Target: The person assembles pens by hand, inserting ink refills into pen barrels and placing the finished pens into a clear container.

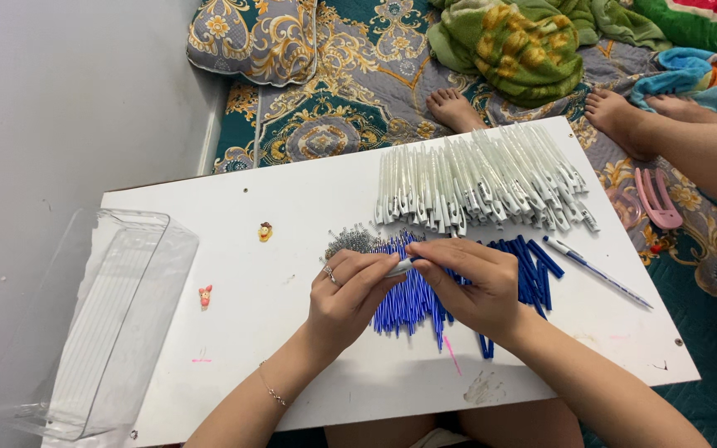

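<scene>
My left hand (348,294) and my right hand (473,282) meet over the middle of a white board (292,199). Together they pinch a small white pen part (402,265) between their fingertips. Under my hands lies a heap of blue pen refills (533,270). A small pile of metal springs (350,241) sits just beyond my left hand. A long row of white pen barrels (483,178) is stacked along the far side of the board. One assembled pen (595,270) lies to the right of my right hand.
A clear plastic box (93,323) stands at the board's left edge. Two small stickers (265,231) are on the board. Another person's bare feet (624,116) rest beyond it on a patterned bedspread, near a pink hair clip (659,202), a cushion and blankets.
</scene>
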